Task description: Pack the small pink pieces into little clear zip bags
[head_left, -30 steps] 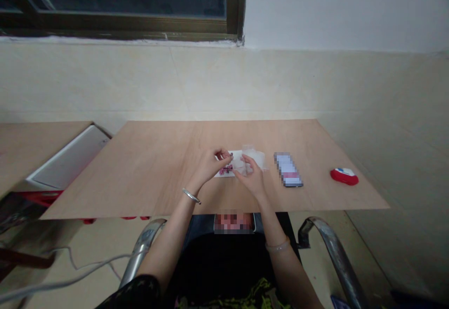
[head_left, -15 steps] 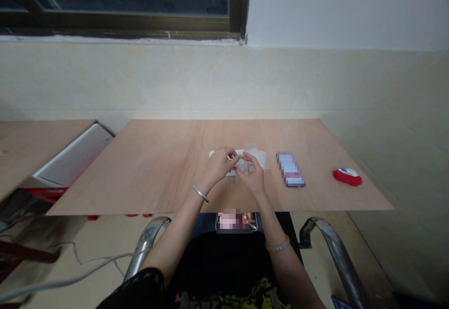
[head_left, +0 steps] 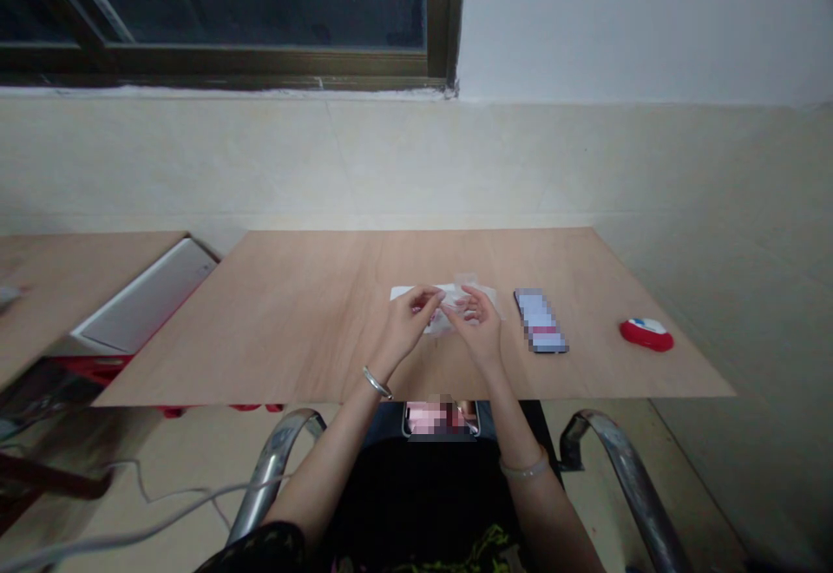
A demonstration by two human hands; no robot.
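On plywood tabletop [head_left: 273,330], left hand [head_left: 409,321] and right hand [head_left: 478,326] pinch thin crinkled clear plastic [head_left: 480,292].

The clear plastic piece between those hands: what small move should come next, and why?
Probably the left hand and right hand should ease the clear plastic film slightly apart. Both seem to pinch it from opposite sides, and it looks crumpled above the white paper, so a gentle pull would likely flatten it and show its edges.
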